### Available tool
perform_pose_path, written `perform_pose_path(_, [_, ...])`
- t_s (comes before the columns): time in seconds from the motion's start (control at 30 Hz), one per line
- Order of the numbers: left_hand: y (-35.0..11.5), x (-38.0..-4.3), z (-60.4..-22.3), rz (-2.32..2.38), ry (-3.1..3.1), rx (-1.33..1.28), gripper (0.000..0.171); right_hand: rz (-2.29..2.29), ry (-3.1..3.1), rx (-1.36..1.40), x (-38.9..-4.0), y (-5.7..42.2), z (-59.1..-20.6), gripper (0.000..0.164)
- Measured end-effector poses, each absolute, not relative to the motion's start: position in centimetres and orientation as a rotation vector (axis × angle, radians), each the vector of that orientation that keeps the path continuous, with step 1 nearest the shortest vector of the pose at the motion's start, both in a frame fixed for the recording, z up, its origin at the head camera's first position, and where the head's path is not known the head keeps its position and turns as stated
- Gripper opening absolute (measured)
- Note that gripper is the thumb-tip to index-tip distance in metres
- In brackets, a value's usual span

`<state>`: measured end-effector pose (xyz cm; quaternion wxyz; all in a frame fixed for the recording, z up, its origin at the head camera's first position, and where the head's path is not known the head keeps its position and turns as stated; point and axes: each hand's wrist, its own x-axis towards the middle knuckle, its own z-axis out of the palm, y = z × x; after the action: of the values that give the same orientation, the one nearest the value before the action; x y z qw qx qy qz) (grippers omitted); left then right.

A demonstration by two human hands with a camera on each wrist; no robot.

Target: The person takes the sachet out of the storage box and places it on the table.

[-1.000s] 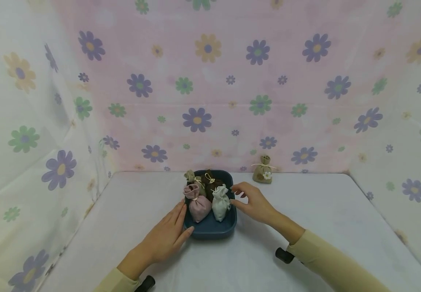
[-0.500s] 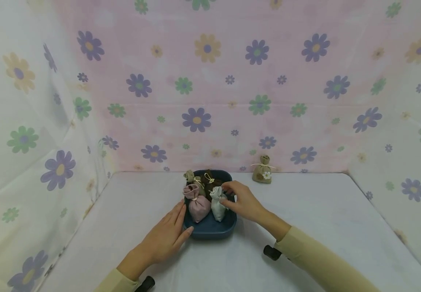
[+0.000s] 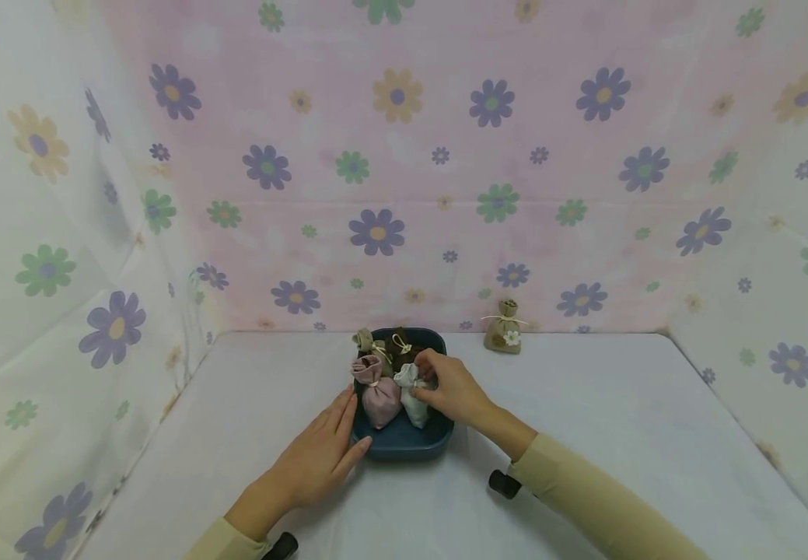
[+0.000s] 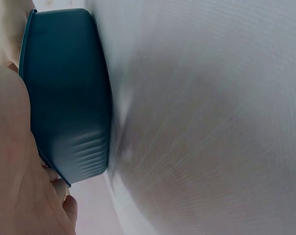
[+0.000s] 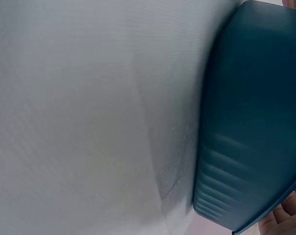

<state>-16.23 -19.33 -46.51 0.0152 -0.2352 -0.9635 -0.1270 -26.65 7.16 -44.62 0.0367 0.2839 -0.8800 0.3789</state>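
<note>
At the far left, a pale hanging cloth [image 3: 54, 350] printed with flowers is seen beside the white table [image 3: 585, 404]. Next come the left sleeve [image 3: 222, 540] and a black cylinder [image 3: 281, 547] beneath it. The left hand [image 3: 314, 455] is laid along the left side of the dark blue tray [image 3: 404, 447], its fingers straight and close together, its thumb spread apart toward the near left corner; nothing is gripped by it. In the left wrist view, the tray's smooth outer wall with a ridged part is shown beside the palm. Inside the tray, four tied pouches are grouped: at the far left, an olive pouch [image 3: 365, 340] is partly hidden by a pink pouch [image 3: 380, 406]; behind, a brown pouch [image 3: 400, 357] is seen; to the right of the pink one, a white pouch [image 3: 414, 412] is placed, its top tilted left. The white pouch is pinched near its neck between the thumb and curled fingers of the right hand [image 3: 454, 389], which is reached in over the tray's right rim; in the right wrist view, the pinch is hidden by the tray wall. Farther right, a tan pouch [image 3: 503, 336] with a white flower is stood on the table near the floral backdrop [image 3: 557, 249], well apart from the right sleeve [image 3: 599, 498].
</note>
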Motion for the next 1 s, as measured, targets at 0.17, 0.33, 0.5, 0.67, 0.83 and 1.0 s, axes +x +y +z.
perform_pose_path(0.17, [-19.42, -16.2, -46.56, -0.4, -2.996, -0.725, 0.082, 1.163, -2.694, 0.874, -26.6, 6.94, -44.62, 0.034])
perform_pose_path(0.33, [-19.44, -16.23, -46.51, -0.407, -2.992, -0.724, 0.081, 1.182, -2.687, 0.865, -26.61, 6.8, -44.6, 0.038])
perform_pose_path(0.5, [-19.4, -16.2, -46.46, -0.402, -2.998, -0.725, 0.082, 1.205, -2.713, 0.851, -26.73, 6.68, -44.59, 0.043])
perform_pose_path(0.67, [-19.33, -16.13, -46.37, -0.413, -3.004, -0.724, 0.083, 1.145, -2.748, 0.863, -26.72, 6.74, -44.52, 0.037])
perform_pose_path(0.83, [-19.34, -16.08, -46.4, -0.417, -3.005, -0.725, 0.082, 1.121, -2.776, 0.908, -26.64, 6.73, -44.39, 0.041])
perform_pose_path(1.0, [-19.36, -16.16, -46.61, -0.42, -2.996, -0.722, 0.082, 1.09, -2.793, 0.882, -26.54, 6.67, -44.32, 0.044])
